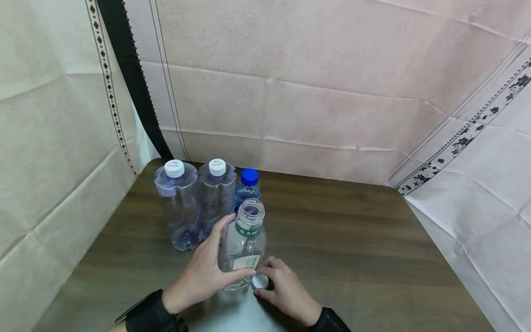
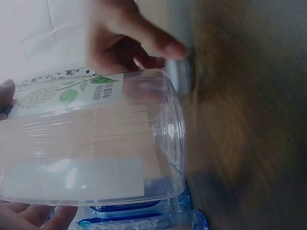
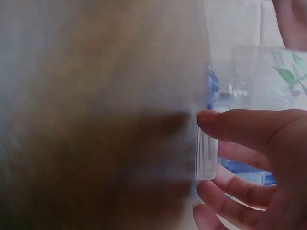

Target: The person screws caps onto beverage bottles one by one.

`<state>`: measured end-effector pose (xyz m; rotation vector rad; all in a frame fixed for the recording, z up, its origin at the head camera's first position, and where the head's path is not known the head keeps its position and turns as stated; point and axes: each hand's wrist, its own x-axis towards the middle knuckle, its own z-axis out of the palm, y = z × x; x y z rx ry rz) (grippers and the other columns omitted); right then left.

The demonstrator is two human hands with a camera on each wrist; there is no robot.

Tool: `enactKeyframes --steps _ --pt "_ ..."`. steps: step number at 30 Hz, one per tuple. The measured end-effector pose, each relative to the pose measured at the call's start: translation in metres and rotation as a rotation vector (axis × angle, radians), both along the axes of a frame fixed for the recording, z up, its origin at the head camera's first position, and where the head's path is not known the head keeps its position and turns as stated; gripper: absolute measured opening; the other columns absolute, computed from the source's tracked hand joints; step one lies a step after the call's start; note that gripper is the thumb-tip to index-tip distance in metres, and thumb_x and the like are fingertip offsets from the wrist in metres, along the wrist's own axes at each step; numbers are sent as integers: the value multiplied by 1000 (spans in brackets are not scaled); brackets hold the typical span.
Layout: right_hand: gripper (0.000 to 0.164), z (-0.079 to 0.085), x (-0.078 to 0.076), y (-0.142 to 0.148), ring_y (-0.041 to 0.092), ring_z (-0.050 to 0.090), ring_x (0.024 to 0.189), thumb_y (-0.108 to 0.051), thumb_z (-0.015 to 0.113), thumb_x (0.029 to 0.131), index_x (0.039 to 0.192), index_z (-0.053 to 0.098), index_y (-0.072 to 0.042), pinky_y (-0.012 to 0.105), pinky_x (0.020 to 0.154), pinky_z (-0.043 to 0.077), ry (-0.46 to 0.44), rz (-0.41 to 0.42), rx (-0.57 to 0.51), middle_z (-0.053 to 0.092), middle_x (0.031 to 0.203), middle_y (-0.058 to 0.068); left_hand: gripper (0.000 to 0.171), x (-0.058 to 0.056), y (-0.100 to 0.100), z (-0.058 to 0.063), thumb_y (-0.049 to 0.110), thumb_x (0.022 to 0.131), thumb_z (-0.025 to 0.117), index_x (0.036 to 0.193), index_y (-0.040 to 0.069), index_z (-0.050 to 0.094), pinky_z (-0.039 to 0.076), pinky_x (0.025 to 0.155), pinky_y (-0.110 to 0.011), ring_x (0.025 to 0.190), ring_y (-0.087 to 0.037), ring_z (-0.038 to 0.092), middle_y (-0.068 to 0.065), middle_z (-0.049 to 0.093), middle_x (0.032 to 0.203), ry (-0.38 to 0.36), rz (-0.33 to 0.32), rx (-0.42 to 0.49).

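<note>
My left hand [image 1: 207, 265] grips a clear plastic bottle [image 1: 245, 246] around its body, thumb on the near side. The bottle has an uncapped mouth, a green neck band and a pale label with green leaves [image 2: 69, 96]. Just right of the bottle's base, my right hand [image 1: 286, 286] pinches a white screw cap [image 1: 260, 281] between thumb and fingers. In the right wrist view the ribbed cap [image 3: 207, 155] stands on its edge close over the table, with the thumb [image 3: 240, 125] at one side and fingertips at the other.
Two large clear bottles with white caps [image 1: 174, 168] [image 1: 217, 167] stand at the back left. A smaller bottle with a blue cap [image 1: 250, 177] stands beside them, behind the held bottle. The brown wooden table [image 1: 356, 230] meets hanging pale cloth [image 1: 290, 115] at its back and sides.
</note>
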<state>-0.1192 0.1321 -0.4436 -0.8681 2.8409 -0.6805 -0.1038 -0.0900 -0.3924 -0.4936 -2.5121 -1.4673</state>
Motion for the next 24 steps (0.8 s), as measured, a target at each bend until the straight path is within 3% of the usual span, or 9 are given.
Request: enactKeyframes --steps 4,9,13,18,24 --pt "30 15 -4 9 9 58 96 -24 77 81 109 71 -15 23 78 52 -8 -54 -112 60 108 -4 107 0 1 0 56 66 82 150 30 20 50 90 -47 116 -18 54 0 47 144 -10 -8 -6" --pt "41 49 -9 18 8 60 98 -19 77 82 121 64 -16 23 81 56 7 -131 -256 60 112 -5 107 -1 5 -2 56 66 82 149 28 21 50 92 -51 119 -21 54 -2 46 146 -19 -12 -15" --pt "46 74 -9 21 5 59 96 -16 79 81 124 62 -15 22 79 56 144 -137 -336 61 113 -6 106 -2 9 -6 56 66 82 148 24 23 50 93 -54 119 -21 55 -3 49 143 -25 -22 -11" --pt "47 97 -8 22 7 59 96 -14 79 80 123 60 -14 28 77 58 333 -86 -399 61 117 -2 102 -1 13 -13 54 65 84 144 26 25 52 91 -48 115 -18 57 -2 54 134 -63 -40 -4" --pt "48 114 -5 21 7 60 97 -10 78 80 125 59 -15 24 78 58 415 -71 -447 62 119 -2 103 0 17 -19 51 63 86 143 25 26 51 92 -45 112 -14 57 2 56 128 -90 -54 -4"
